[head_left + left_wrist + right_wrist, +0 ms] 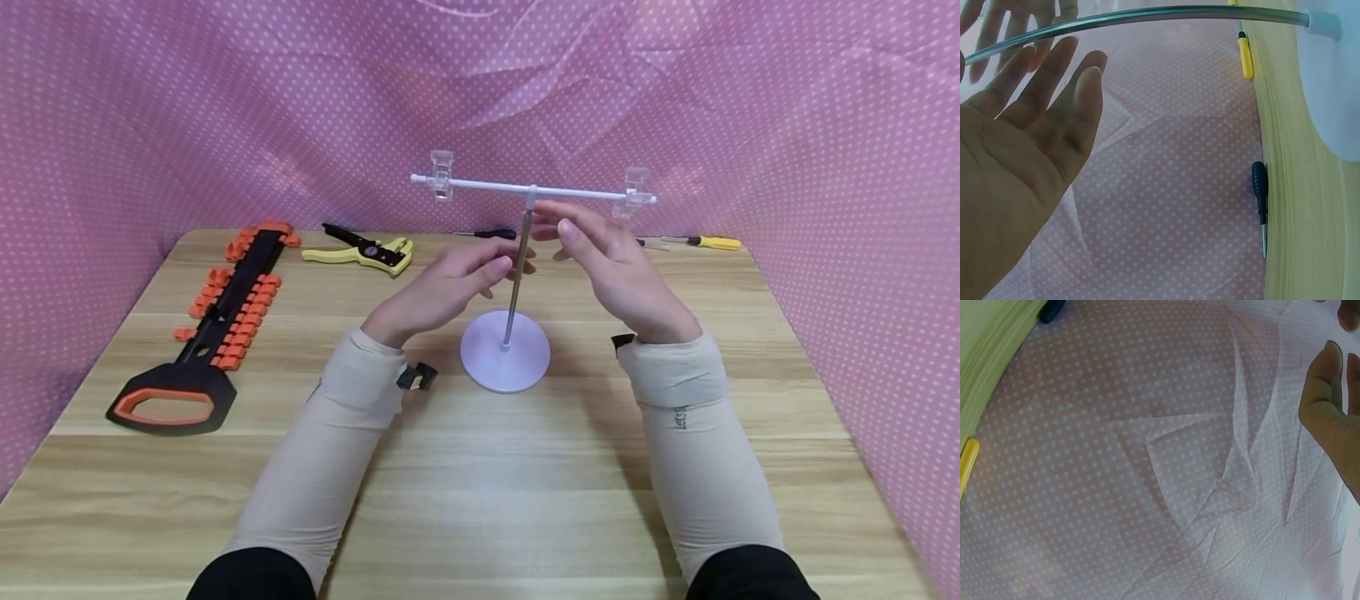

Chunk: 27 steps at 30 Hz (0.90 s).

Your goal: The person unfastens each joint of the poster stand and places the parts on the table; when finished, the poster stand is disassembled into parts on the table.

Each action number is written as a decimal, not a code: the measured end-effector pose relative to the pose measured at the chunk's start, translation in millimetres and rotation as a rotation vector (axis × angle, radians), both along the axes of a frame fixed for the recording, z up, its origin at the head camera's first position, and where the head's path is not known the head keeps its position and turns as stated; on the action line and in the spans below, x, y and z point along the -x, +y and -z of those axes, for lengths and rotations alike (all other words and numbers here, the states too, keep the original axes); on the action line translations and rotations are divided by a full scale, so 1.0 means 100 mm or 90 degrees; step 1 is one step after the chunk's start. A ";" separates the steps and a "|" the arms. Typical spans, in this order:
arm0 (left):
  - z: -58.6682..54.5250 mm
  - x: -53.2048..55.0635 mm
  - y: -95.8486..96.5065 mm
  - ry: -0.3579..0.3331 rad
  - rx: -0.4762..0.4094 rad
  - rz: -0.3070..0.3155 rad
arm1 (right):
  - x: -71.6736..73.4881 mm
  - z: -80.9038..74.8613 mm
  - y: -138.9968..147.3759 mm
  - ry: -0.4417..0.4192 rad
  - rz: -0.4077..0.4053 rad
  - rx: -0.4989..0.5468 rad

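Closest on my screen, two pale sleeves [300, 492] reach over the wooden table [495, 517]. A black and orange rack [236, 292] lies to the left. In the middle, the white stand [506, 373] stands up between my hands. My left hand [446, 287] is by its thin pole [514, 296], and my right hand [618, 271] is higher, near the pole's top. They are apart, fingers loose; I can't tell if any fingertips touch the pole. A white bar [487, 185] with two clear clips [442, 177] sits on top. Farther back are yellow and black pliers [367, 250], a dark screwdriver [495, 234] and a pink dotted cloth [337, 108].
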State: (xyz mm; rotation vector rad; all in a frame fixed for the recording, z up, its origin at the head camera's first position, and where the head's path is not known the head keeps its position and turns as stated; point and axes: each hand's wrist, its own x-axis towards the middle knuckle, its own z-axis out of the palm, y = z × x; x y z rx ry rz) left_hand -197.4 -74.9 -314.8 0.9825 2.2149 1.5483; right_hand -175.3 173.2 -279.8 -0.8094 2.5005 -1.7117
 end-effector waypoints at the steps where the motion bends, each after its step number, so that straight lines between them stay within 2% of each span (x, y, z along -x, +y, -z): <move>1: 0.00 0.00 0.01 -0.003 -0.002 0.003 | 0.00 0.00 -0.01 0.002 0.000 0.007; 8: 0.03 -0.01 0.07 -0.010 0.003 0.012 | -0.04 0.00 -0.09 0.003 -0.009 0.067; 20: 0.06 -0.08 0.18 -0.007 0.004 0.018 | -0.11 -0.03 -0.21 0.027 0.010 0.104; 27: 0.05 -0.10 0.20 -0.013 -0.015 0.017 | -0.15 -0.03 -0.28 0.047 0.008 0.137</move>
